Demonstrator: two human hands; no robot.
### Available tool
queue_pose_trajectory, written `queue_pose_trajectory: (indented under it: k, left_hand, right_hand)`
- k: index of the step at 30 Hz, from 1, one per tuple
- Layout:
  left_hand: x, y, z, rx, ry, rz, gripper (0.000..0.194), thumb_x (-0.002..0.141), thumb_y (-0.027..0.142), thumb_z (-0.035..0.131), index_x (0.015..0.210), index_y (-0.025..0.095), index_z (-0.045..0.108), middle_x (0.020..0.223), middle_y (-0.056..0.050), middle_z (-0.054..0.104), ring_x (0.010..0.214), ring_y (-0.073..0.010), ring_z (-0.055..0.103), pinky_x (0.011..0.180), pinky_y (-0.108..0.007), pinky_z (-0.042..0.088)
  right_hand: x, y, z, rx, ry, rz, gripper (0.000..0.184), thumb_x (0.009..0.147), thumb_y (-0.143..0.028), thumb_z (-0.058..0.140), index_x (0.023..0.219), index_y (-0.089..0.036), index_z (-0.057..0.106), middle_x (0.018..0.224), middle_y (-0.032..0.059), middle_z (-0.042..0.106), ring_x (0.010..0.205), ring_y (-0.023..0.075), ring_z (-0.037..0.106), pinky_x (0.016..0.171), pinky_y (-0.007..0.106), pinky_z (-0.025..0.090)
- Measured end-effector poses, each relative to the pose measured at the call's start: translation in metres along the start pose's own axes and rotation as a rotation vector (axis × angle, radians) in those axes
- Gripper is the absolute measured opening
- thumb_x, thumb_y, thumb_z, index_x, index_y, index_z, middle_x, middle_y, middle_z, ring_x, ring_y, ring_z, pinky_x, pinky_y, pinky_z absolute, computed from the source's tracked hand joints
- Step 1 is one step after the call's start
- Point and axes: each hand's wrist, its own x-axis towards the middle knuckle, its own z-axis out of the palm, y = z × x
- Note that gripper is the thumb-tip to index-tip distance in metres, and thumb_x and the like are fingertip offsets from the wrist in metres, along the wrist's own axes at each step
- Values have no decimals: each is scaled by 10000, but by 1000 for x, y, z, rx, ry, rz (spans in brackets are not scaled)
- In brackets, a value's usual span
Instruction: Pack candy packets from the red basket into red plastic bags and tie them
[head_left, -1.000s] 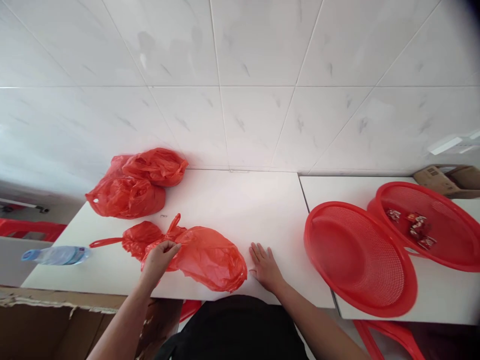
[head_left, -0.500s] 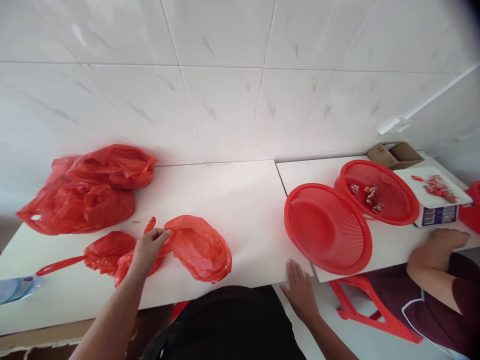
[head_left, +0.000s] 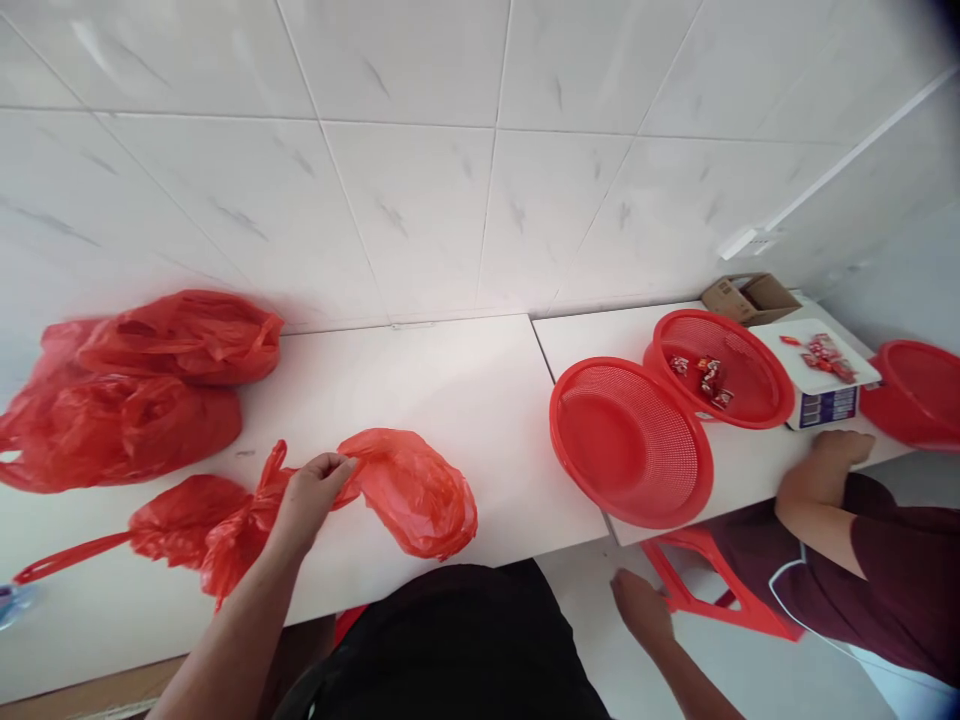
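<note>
My left hand (head_left: 319,490) is closed in a pinch on the gathered end of a thin red plastic bag (head_left: 420,495). The bag lies crumpled on the white table (head_left: 510,460), its wider part to the right of my fingers. Just left of that hand are more bunched red bags (head_left: 187,515), one with a long handle stretched out to the left; my wrist covers part of them. My right hand (head_left: 643,605) hangs off the table's front edge with its fingers curled, and nothing shows in it. It is nearest to a red plastic stool (head_left: 720,580).
Full-looking red bags (head_left: 150,400) are heaped at the back left. To the right stand a red basket (head_left: 622,440), a second basket (head_left: 720,330) with small wrapped packets, a scale (head_left: 817,385) with packets, and a cardboard box (head_left: 750,297). A co-worker's arm (head_left: 814,490) rests there.
My right hand has lifted off the table edge, moved right and down, and its fingers have curled. The left hand keeps its pinch on the bag. The view has turned slightly right.
</note>
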Motion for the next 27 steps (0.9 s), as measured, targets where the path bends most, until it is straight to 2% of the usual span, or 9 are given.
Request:
queue_pose_trajectory:
  k: [3,8,11,13,17,19,22,24,27]
  left_hand:
    - [-6,12,19,-124,-95,19,338,669,501,670,723,180,576,507,74,424,460,-85,356,473,-220,293]
    - [-23,31,50,-346,-269,14,294,709,427,695,800,167,590,557,72,446,472,-66,368,460,-195,286]
    - [-35,39,60,-570,-354,-34,295,705,379,731,865,162,613,687,33,533,530,-61,431,467,-179,324]
    - [-39,42,61,-715,-396,-51,311,722,362,734,942,168,630,853,-9,590,620,-71,506,510,-179,387]
    - [-31,37,46,-875,-334,4,332,748,361,725,1019,193,635,1052,-45,605,750,-110,590,559,-196,444]
    - [-25,28,37,-861,-271,16,332,740,361,730,1010,190,638,1044,-43,619,738,-108,597,562,-202,447]
    - [-21,11,32,-684,-279,-28,377,764,389,691,1069,175,633,865,-32,645,654,-107,582,582,-231,449]
    - [-22,0,36,-465,-274,-33,462,779,406,656,1176,175,610,806,-33,653,648,-132,590,619,-268,460]
    - [-22,-8,49,-142,-172,52,553,732,351,666,1255,189,590,1089,-92,673,945,-229,627,836,-354,473]
  right_hand:
    - [-11,-63,-29,101,42,-234,351,881,-212,368,1127,-259,615,1148,34,686,1050,180,638,854,295,468]
    - [-61,-167,-86,553,308,-676,317,911,-350,407,1082,-217,639,1079,63,693,961,191,645,837,300,496]
    - [-69,-215,-102,596,227,-864,312,920,-290,387,1074,-220,649,1071,48,696,973,164,640,850,271,494]
    - [-59,-238,-102,444,123,-937,338,908,-223,383,1130,-230,638,1130,35,682,1007,146,633,881,254,483]
    - [-23,-254,-102,-116,78,-870,399,787,-152,541,1166,-212,652,1265,106,612,1117,257,588,943,359,449]
    - [-8,-249,-110,-221,99,-854,331,739,-102,566,1027,-172,712,1199,145,638,1155,313,557,977,405,409]
    - [9,-239,-126,-260,97,-894,300,687,-58,576,914,-180,727,1112,124,673,1155,299,553,991,380,388]
    - [18,-235,-134,-273,93,-905,473,616,-72,643,1068,-205,687,1192,113,644,1161,298,547,982,372,397]
    - [29,-239,-141,-266,76,-924,818,543,-145,732,1326,-242,517,1328,107,568,1198,300,523,980,370,404]
